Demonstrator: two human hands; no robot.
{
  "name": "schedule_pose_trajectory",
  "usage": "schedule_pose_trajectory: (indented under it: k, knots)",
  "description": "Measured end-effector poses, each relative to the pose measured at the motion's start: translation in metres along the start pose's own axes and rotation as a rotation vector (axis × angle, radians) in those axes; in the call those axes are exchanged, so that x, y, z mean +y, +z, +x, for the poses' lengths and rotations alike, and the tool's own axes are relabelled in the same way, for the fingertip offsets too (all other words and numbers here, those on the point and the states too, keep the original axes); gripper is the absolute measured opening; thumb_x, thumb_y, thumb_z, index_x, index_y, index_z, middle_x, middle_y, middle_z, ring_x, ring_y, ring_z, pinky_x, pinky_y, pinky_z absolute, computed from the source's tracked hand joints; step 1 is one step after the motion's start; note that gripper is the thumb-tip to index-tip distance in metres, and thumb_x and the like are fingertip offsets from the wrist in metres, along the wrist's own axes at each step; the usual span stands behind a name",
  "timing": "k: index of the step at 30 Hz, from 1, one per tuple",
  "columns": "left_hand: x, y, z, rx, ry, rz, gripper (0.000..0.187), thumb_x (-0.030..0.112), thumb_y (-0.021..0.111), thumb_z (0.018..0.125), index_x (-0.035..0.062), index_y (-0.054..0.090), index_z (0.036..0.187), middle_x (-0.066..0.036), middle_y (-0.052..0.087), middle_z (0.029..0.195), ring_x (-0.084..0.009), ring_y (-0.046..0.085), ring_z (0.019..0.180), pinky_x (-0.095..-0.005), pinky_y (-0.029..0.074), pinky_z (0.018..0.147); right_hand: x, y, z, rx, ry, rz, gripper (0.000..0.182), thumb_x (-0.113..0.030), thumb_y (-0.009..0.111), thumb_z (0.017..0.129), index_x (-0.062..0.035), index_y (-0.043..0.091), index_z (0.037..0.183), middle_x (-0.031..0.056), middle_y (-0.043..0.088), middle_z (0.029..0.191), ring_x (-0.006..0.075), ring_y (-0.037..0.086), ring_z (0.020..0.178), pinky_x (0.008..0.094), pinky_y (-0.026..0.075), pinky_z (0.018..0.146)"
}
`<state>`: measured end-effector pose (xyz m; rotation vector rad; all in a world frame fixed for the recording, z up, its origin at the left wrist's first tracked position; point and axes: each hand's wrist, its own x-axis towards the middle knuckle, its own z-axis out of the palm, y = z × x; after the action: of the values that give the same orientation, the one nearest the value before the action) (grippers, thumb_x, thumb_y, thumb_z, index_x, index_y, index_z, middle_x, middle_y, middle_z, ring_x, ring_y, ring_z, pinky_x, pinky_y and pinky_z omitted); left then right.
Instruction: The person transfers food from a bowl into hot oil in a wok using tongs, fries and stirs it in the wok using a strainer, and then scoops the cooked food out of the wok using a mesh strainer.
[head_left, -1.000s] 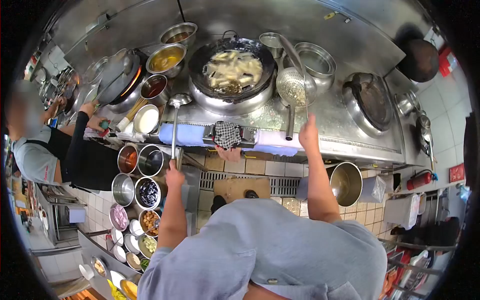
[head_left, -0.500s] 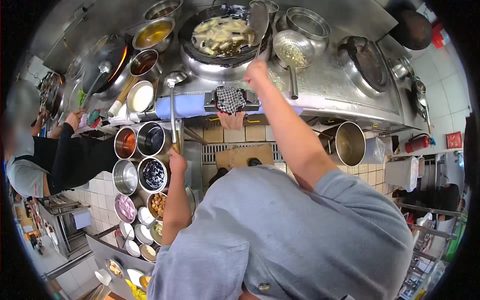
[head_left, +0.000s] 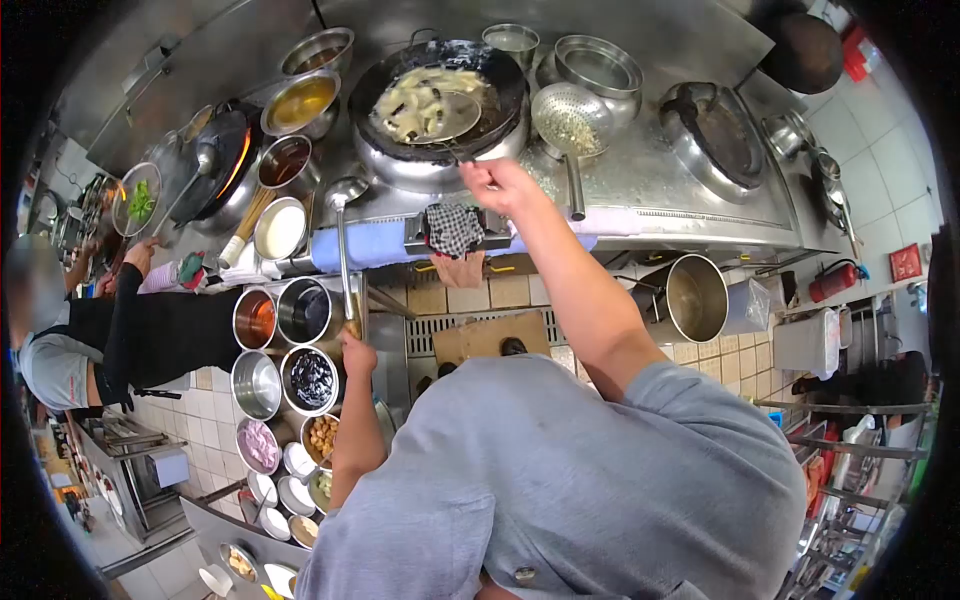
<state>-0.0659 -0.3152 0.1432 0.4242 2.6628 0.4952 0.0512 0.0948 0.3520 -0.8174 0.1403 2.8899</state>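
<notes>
My right hand [head_left: 500,186] grips the handle of a round wire strainer [head_left: 452,118] at the front rim of the large black wok [head_left: 505,72]. The strainer lies flat inside the wok, over pale and dark food pieces [head_left: 408,105] in oil. My left hand [head_left: 357,356] is closed round the wooden lower end of a long steel ladle [head_left: 344,240]. The ladle's bowl rests on the steel counter, left of the wok. Between my arms, a checkered cloth [head_left: 455,228] hangs at the counter's front.
A perforated ladle [head_left: 572,120] lies right of the wok, before a steel pot [head_left: 598,68]. Bowls of oil [head_left: 302,102] and sauce [head_left: 286,158] stand left. Ingredient pots [head_left: 310,380] line the left side. A co-worker [head_left: 60,350] stands far left; a tall pot [head_left: 697,298] stands right.
My right hand has moved slightly left and down, and the strainer has swung from raised at the wok's right side to flat over the food. The co-worker's strainer with greens has come into view.
</notes>
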Motion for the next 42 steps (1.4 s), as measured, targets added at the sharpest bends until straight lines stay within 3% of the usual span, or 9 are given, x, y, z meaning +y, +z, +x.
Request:
schedule_pose_trajectory:
  k: [1,4,7,12,15,20,26,32,42]
  knots:
    - [0.001,0.0,0.0,0.008,-0.004,-0.001,0.061,0.006,0.05,0.075,0.0025,0.021,0.129,-0.032,0.047,0.113,-0.0439,0.049,0.104,-0.0453,0.04,0.089,-0.014,-0.017,0.0,-0.047,0.061,-0.048,0.001,0.003,0.04,0.08,0.0016,0.039,0.08,0.0093,0.047,0.069,0.0104,0.039,0.046,0.0195,0.031,0.035]
    - [0.001,0.002,0.0,0.038,-0.011,-0.004,0.063,0.006,0.051,0.074,0.0035,0.022,0.13,-0.031,0.048,0.113,-0.0434,0.049,0.104,-0.0452,0.04,0.089,-0.017,-0.024,-0.027,0.025,-0.321,-0.621,0.011,-0.003,0.037,0.087,0.0029,0.043,0.095,0.0083,0.046,0.072,0.0067,0.033,0.044,0.018,0.024,0.032]
    - [0.004,0.0,0.0,0.006,-0.041,0.011,0.064,0.006,0.052,0.073,0.004,0.022,0.13,-0.031,0.048,0.112,-0.0433,0.049,0.104,-0.0455,0.04,0.09,-0.013,-0.018,-0.057,0.122,-0.551,-0.831,0.011,-0.005,0.038,0.089,-0.0021,0.045,0.096,0.0083,0.047,0.071,0.0058,0.032,0.044,0.018,0.022,0.032]
    - [0.005,0.0,-0.006,0.035,-0.048,0.019,0.064,0.005,0.053,0.072,0.0041,0.023,0.129,-0.032,0.049,0.109,-0.0441,0.051,0.101,-0.0463,0.041,0.087,-0.044,-0.02,-0.056,0.261,-0.734,-1.156,0.03,-0.011,0.043,0.089,-0.0032,0.044,0.118,0.0047,0.048,0.07,0.0072,0.035,0.042,0.021,0.027,0.033]
    - [0.013,0.001,-0.003,0.063,-0.036,0.007,0.062,0.005,0.053,0.072,0.0038,0.024,0.128,-0.032,0.05,0.106,-0.0447,0.051,0.098,-0.0464,0.042,0.086,-0.049,-0.017,-0.064,0.396,-0.898,-1.323,0.02,-0.013,0.041,0.087,0.0013,0.053,0.095,0.0083,0.056,0.069,0.0143,0.05,0.049,0.0286,0.038,0.041]
    - [0.006,0.003,-0.005,0.075,-0.009,0.034,0.062,0.004,0.05,0.074,0.004,0.022,0.13,-0.032,0.05,0.105,-0.0452,0.051,0.098,-0.0461,0.042,0.086,-0.08,-0.035,-0.061,0.479,-1.09,-1.637,0.039,-0.015,0.045,0.086,0.0018,0.049,0.121,0.0123,0.06,0.072,0.0173,0.054,0.052,0.0313,0.043,0.047]
    - [0.012,0.004,-0.003,0.078,-0.033,0.023,0.067,0.003,0.051,0.074,0.0074,0.019,0.133,-0.031,0.048,0.108,-0.0449,0.05,0.1,-0.0466,0.041,0.086,-0.064,-0.018,-0.093,0.416,-0.952,-1.221,0.034,-0.012,0.042,0.089,0.0012,0.046,0.12,0.0098,0.055,0.072,0.0125,0.046,0.047,0.0264,0.035,0.038]
    - [0.01,0.0,-0.01,0.076,-0.036,0.029,0.069,0.003,0.052,0.074,0.0089,0.017,0.134,-0.031,0.048,0.11,-0.0447,0.05,0.101,-0.0471,0.041,0.086,-0.084,-0.043,-0.109,0.126,-0.825,-0.908,0.007,-0.01,0.042,0.089,-0.0038,0.044,0.092,0.0049,0.046,0.07,0.0067,0.035,0.042,0.0215,0.023,0.033]
    - [0.01,0.005,-0.008,0.108,-0.024,0.026,0.06,0.006,0.045,0.08,0.0109,0.021,0.135,-0.031,0.051,0.105,-0.0446,0.052,0.097,-0.0477,0.042,0.085,-0.117,-0.118,-0.176,0.177,-0.84,-0.553,0.021,-0.005,0.043,0.088,-0.006,0.045,0.109,0.0033,0.045,0.063,0.007,0.034,0.042,0.0227,0.024,0.032]
